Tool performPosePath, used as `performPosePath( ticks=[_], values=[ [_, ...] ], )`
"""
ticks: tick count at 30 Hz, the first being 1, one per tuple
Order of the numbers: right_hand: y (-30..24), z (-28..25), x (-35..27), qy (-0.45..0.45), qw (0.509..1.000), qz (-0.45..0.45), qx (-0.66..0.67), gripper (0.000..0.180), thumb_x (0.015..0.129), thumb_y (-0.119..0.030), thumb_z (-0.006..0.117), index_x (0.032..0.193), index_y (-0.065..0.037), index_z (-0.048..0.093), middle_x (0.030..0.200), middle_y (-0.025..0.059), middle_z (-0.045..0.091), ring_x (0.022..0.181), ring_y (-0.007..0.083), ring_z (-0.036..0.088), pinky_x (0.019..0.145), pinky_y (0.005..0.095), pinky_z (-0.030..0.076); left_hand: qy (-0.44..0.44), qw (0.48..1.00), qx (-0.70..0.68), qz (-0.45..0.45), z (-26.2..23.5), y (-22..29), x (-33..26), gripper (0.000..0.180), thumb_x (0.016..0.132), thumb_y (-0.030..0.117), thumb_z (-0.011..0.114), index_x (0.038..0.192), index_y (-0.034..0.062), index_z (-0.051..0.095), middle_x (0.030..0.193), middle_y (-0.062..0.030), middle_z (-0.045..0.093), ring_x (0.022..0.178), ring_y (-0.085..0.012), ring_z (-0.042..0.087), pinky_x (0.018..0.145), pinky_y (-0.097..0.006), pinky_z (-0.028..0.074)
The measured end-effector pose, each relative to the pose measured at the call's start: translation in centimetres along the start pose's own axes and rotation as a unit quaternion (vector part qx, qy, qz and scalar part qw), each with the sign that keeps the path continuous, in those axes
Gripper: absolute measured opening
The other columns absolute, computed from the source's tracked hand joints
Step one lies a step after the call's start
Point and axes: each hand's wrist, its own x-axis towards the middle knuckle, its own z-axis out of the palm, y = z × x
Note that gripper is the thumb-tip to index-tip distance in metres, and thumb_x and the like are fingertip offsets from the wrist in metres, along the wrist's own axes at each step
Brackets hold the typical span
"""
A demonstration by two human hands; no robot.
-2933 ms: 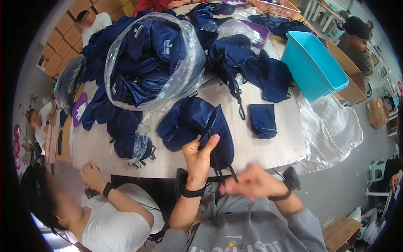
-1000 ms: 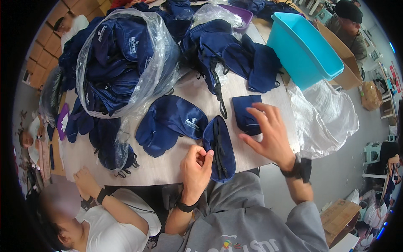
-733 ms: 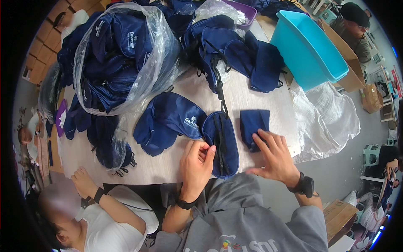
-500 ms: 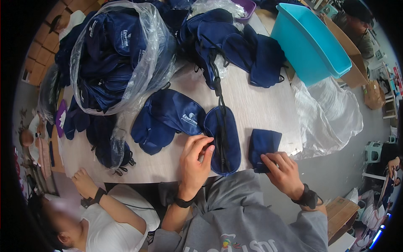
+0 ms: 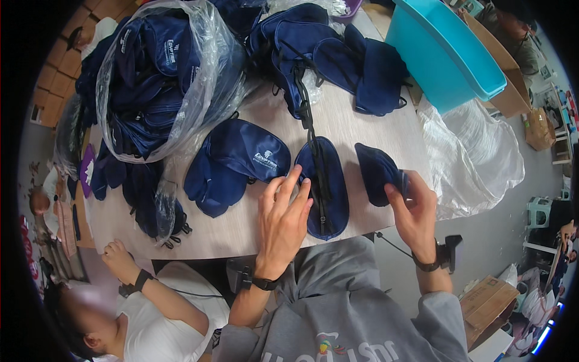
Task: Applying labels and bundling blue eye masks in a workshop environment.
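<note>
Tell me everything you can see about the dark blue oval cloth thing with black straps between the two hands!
The dark blue oval cloth piece lies flat, pointing lengthwise away from the person, by the near edge of the pale wood-look table. Its rim is edged. Black straps with a small buckle lie along it. The left hand seems to touch its left edge.

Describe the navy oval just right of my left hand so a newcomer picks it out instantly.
On the pale wood-grain table, go to the near edge, by the left grip. Just right of it lies a long, rounded navy fabric oval. Unlike the smaller navy fabric piece in the right grip, it has black straps running down its middle.
</note>
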Motion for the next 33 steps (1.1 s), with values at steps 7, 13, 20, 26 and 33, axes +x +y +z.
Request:
performPosePath(
  ticks=[7, 13, 20, 26, 33],
  values=[
    [0.0, 0.3, 0.7, -0.002, 0.993, 0.087, 0.081, 0.021, 0.095, -0.007, 0.071, 0.113, 0.003, 0.064, 0.08, 0.0053, 0.07, 0.058, 0.0058, 0.057, 0.047, 0.0222, 0.044, -0.03, 0.999, 0.002, 0.015, -0.3, -1.0, 0.0, 0.035, 0.092, 0.011, 0.07, 0.126, 0.0042, 0.072, 0.138, -0.0054, 0.065, 0.125, -0.0297, 0.055, 0.104, -0.042, 0.043],
    [0.9, 3.6, -1.2, -0.039, 0.953, -0.279, -0.115, 0.054, 0.071, 0.011, 0.065, 0.124, 0.0, 0.067, 0.128, 0.0161, 0.069, 0.111, 0.0253, 0.072, 0.066, 0.0278, 0.06, -0.032, 0.999, -0.04, 0.005, -0.4, -1.5, 0.3, 0.039, 0.088, 0.006, 0.071, 0.126, 0.0025, 0.068, 0.138, -0.007, 0.065, 0.124, -0.0309, 0.056, 0.105, -0.043, 0.042],
    [1.5, 5.2, -3.0, -0.101, 0.878, -0.384, -0.267, 0.045, 0.078, -0.006, 0.067, 0.123, -0.001, 0.069, 0.128, 0.0165, 0.069, 0.116, 0.028, 0.07, 0.074, 0.0305, 0.062, -0.001, 0.99, -0.121, -0.074, -0.3, -1.9, 0.3, 0.051, 0.081, 0.002, 0.075, 0.129, 0.004, 0.056, 0.126, -0.0122, 0.07, 0.119, -0.0317, 0.059, 0.105, -0.042, 0.041],
    [1.3, 5.4, -3.6, -0.153, 0.867, -0.377, -0.288, 0.047, 0.078, -0.007, 0.068, 0.125, -0.002, 0.068, 0.132, 0.0175, 0.065, 0.12, 0.0288, 0.067, 0.078, 0.0307, 0.062, 0.006, 0.993, -0.106, -0.056, 0.0, -1.7, 0.3, 0.048, 0.086, 0.005, 0.073, 0.13, 0.004, 0.055, 0.126, -0.0115, 0.07, 0.12, -0.0306, 0.059, 0.106, -0.042, 0.039],
    [1.3, 5.1, -3.2, -0.169, 0.853, -0.393, -0.299, 0.045, 0.082, -0.015, 0.071, 0.125, -0.001, 0.067, 0.132, 0.0172, 0.064, 0.121, 0.0295, 0.065, 0.082, 0.0323, 0.061, 0.016, 0.988, -0.139, -0.064, 0.1, -1.2, 0.0, 0.052, 0.09, 0.012, 0.072, 0.136, 0.0013, 0.05, 0.13, -0.0105, 0.07, 0.125, -0.0287, 0.056, 0.107, -0.044, 0.035]
  ],
)
